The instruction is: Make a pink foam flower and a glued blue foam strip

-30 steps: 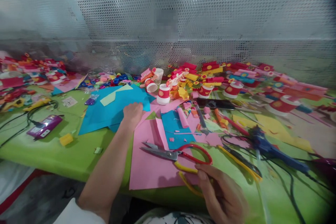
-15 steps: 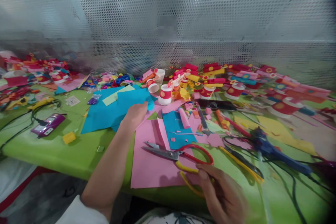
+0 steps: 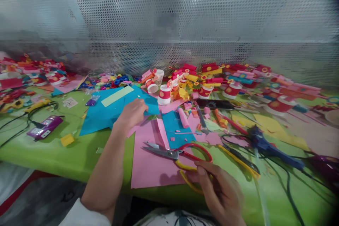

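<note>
My left hand [image 3: 132, 113] rests at the right part of a blue paper sheet [image 3: 150, 105], fingers curled down onto it, their tips partly hidden. A light green paper strip [image 3: 117, 96] lies on the blue paper behind that hand. With thumb and fingers, my right hand [image 3: 222, 190] holds the yellow lower handle of a pair of scissors [image 3: 169, 153], whose other handle is red. The blades are slightly apart and point left over a pink paper sheet [image 3: 148, 169]. Above them lie a smaller blue piece [image 3: 176, 141] and a rolled pink strip [image 3: 183, 118].
Decorated paper cups [image 3: 164, 95] with coloured paper rolls line the back, before a perforated metal panel [image 3: 185, 10]. To the right lie a blue glue gun [image 3: 275, 152] with cables and a yellow-and-black cutter [image 3: 239, 159]. A purple device [image 3: 45, 127] lies left.
My left hand has drawn back slightly and its fingers are more curled. The blue sheet has shifted right, uncovering the whole green strip. My right hand and the scissors stay nearly in place.
</note>
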`<state>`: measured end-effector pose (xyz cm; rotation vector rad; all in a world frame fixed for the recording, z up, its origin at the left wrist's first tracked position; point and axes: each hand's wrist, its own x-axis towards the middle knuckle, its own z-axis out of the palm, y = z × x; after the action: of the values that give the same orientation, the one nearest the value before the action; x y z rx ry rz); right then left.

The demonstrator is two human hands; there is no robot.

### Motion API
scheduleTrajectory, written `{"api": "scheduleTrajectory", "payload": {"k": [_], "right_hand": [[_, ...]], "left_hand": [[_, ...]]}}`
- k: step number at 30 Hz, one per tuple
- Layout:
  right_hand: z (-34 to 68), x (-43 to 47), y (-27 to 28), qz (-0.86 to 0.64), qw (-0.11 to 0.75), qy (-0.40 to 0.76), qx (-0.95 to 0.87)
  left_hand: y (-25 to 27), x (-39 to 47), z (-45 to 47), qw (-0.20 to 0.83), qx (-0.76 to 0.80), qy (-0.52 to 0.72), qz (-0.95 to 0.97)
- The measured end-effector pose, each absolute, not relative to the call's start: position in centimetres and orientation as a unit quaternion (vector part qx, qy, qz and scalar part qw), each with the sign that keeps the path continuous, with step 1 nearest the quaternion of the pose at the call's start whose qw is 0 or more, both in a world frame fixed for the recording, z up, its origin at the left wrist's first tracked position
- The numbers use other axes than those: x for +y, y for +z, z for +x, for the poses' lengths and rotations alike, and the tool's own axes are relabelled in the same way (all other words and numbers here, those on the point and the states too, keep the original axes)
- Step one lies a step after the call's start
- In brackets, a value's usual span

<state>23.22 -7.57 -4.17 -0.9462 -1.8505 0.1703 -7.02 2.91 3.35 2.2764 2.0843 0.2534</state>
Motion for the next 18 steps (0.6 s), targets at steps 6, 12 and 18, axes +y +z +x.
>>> {"api": "scheduleTrajectory", "payload": {"k": [6,12,18], "right_hand": [[22.8,-7.8,-4.0,-0.419,0.502,0.109,-0.749],[22.9,-7.7,-4.0,-0.410,0.508,0.108,-0.750],[22.7,-7.4,-4.2,-0.482,0.499,0.162,-0.702]], "left_hand": [[6.2,-0.8,-8.3,-0.055,0.626,0.120,0.769],[4.7,-8.1,-8.6,-0.048,0.557,0.333,0.759],[-1.2,-11.8,-8.5,0.133,0.487,0.479,0.719]]}}
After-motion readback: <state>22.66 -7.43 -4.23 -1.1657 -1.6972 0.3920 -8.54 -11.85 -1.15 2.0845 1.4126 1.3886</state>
